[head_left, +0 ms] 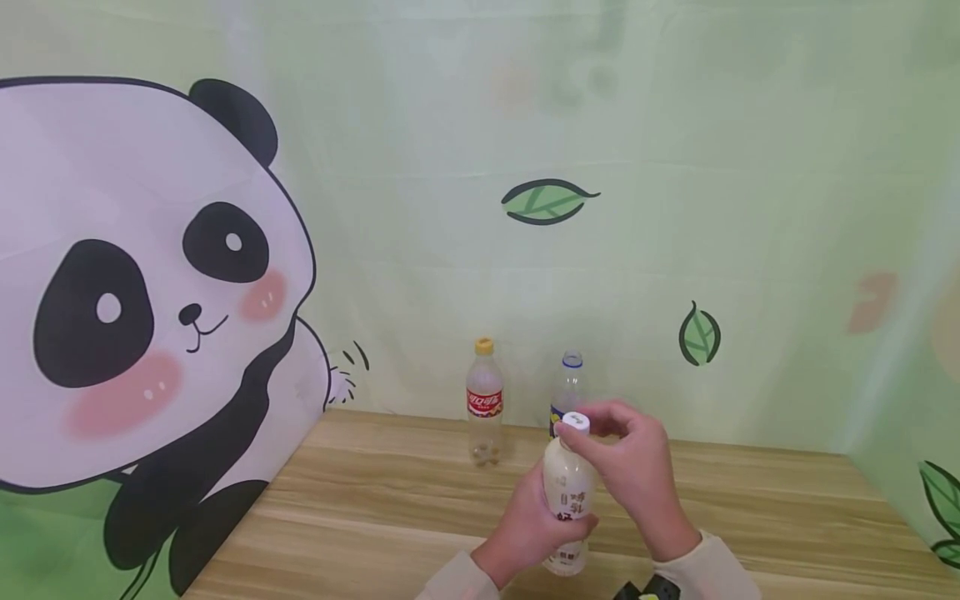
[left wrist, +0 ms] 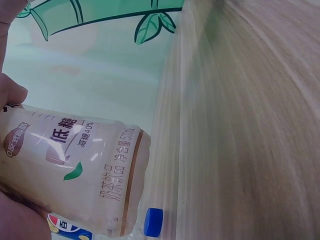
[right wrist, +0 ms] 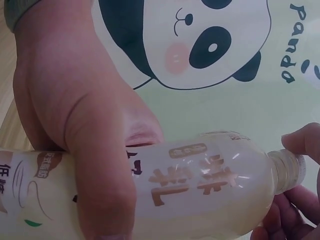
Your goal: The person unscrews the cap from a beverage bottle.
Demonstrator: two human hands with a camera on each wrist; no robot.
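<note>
While left hand (head_left: 525, 521) wraps the milk tea bottle (head_left: 567, 492) mid-body above the table (head_left: 375, 500), right hand (head_left: 633, 467) pinches its white cap (head_left: 577, 422); smooth plastic, likely light, slippery, best held at the waist.

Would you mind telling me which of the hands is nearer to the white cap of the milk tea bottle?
Right. The right hand pinches the white cap; the left hand grips the milk tea bottle lower, around its body.
</note>
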